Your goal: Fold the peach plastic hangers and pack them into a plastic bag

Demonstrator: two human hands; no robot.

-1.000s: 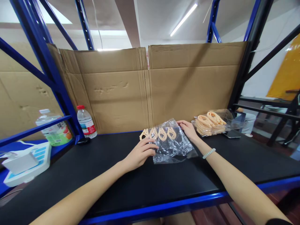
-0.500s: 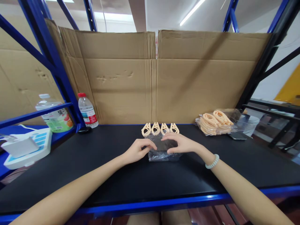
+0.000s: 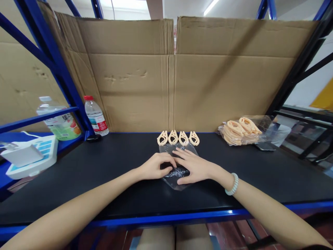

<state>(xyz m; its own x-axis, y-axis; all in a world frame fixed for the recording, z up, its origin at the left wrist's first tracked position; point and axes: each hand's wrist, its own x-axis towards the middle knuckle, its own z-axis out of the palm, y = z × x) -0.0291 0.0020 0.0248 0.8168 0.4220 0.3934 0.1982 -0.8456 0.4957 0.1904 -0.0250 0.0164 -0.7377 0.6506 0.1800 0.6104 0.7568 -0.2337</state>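
A clear plastic bag (image 3: 179, 186) lies flat and crinkled on the black tabletop in front of me. My left hand (image 3: 158, 166) rests at its left side, fingers curved and thumb apart from them. Across the bag's right part, my right hand (image 3: 194, 166) is spread with its palm down, wearing a pale beaded bracelet. Both hands' fingertips come close together over the bag and partly hide it. Just beyond stands a row of several peach plastic teardrop-shaped pieces (image 3: 173, 138), near the bag's far edge.
At the right back sits a clear bag of similar peach pieces (image 3: 235, 132), beside a phone-like dark slab (image 3: 265, 147). A red-capped water bottle (image 3: 96, 116) stands at the left back. Cardboard panels (image 3: 130, 80) wall off the far side. A white power strip (image 3: 33, 156) is at far left.
The bag's near edge has spread out toward me. My right hand has flattened and come down over it, with fingers reaching toward my left hand. The camera view has tilted downward.
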